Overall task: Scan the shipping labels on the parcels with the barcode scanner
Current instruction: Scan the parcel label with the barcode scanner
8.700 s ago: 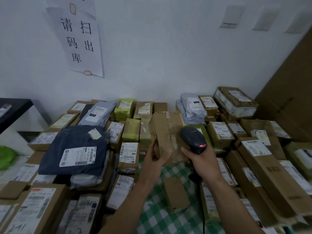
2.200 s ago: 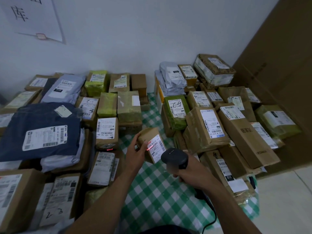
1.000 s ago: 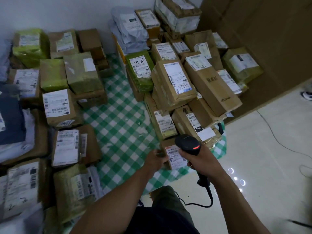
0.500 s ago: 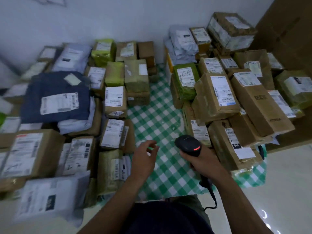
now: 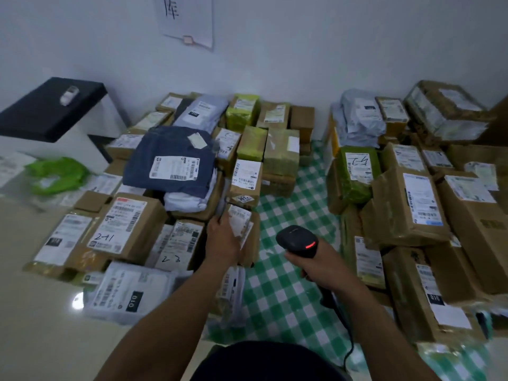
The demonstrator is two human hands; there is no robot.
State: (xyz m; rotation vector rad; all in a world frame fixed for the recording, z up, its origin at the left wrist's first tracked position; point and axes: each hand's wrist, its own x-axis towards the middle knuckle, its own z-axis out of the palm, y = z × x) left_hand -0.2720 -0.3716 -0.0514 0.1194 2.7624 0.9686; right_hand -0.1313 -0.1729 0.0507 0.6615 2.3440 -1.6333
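Two grips: parcel (left fingers), scanner

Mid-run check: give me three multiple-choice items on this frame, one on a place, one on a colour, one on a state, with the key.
1. Where does the dark blue bag lie?
A. On top of the pile on the person's left
B. On the pile on the person's right
C. On the black shelf

2. What colour is the light on the barcode scanner?
A. Green
B. Red
C. Blue

3. What is the left hand doing?
A. Lying flat on the floor
B. Holding the scanner
C. Gripping a small labelled parcel

Key: 1 A, it rests on boxes left of the checked cloth. 2 B, a red glow shows on its head. 3 C, its fingers curl round the parcel, while the right hand holds the scanner.
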